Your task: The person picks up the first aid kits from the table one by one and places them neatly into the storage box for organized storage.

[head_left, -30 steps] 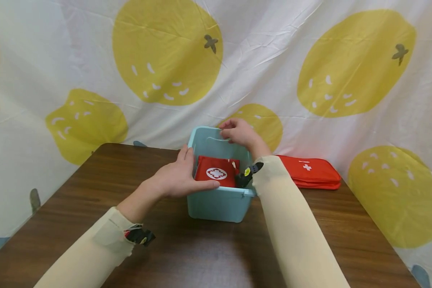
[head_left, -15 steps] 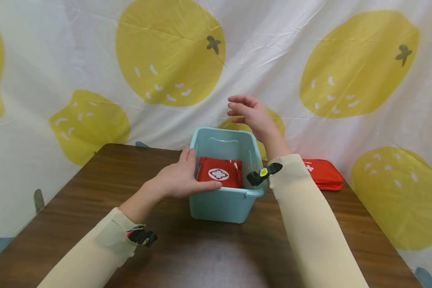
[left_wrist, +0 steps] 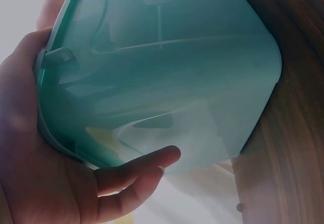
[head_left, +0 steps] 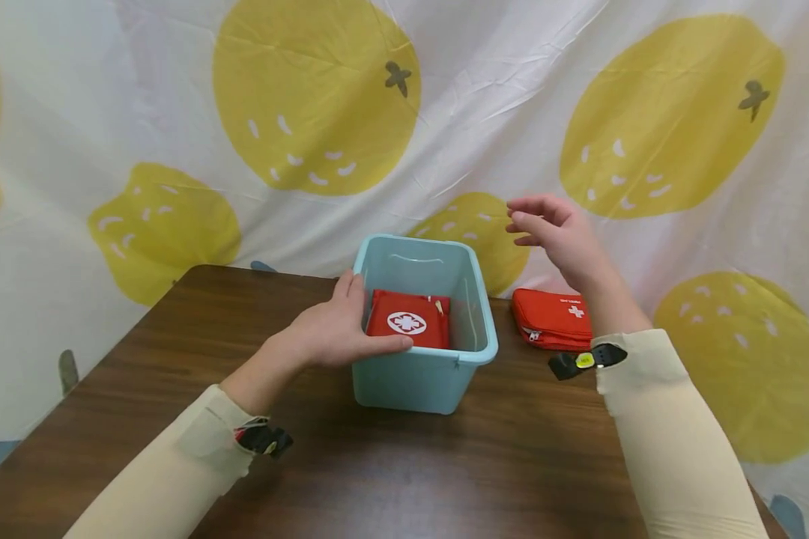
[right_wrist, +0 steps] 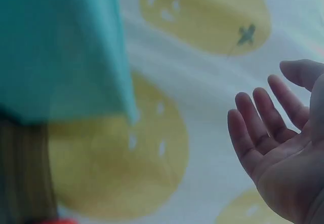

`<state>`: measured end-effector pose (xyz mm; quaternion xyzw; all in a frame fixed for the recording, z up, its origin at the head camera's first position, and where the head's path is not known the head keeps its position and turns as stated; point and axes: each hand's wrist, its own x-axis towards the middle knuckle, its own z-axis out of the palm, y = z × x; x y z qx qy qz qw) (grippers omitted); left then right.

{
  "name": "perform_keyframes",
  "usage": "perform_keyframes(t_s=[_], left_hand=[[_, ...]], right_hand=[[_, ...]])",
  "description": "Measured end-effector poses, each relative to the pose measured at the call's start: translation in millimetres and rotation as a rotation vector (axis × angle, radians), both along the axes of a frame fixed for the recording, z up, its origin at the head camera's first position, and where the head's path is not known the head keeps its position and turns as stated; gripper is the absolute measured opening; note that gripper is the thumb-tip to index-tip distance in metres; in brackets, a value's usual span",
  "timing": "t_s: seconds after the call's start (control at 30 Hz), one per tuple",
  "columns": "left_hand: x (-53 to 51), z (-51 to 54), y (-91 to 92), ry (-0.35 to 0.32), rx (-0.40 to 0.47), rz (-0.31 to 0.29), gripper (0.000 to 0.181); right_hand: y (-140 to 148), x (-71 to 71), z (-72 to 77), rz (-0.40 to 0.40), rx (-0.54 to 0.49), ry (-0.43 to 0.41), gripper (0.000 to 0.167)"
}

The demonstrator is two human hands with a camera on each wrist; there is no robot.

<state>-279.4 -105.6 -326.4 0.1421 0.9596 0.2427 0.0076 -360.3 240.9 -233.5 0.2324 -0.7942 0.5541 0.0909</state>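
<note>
Currently, my left grip [head_left: 330, 326] lies spread against the near-left corner of the blue bin [head_left: 407, 383].
Inside sits a red first-aid pouch [head_left: 414, 308]; my right grip [head_left: 569, 243] hangs relaxed, empty, right of the bin.

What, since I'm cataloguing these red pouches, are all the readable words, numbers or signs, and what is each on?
No legible words or numbers.
White oval emblem: red pouch in the bin.
White cross: other red pouch on the table; lettering beside it too small.
Yellow tags on the wrist straps: unreadable.
</note>
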Motion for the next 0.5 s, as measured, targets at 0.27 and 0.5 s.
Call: perform_keyframes(t_s=[0.27,0.5], left_hand=[[0.4,0.5,0.0,-0.005,-0.002,-0.003,0.132],[-1.1,-0.6,0.2,-0.009,0.009,-0.005,0.132]], right_hand=[[65.7,-4.6,-45.3,-0.164,0.297,-0.061,0.044],[108.9,-19.7,-86.8,-0.257,0.558,-0.079,0.041]])
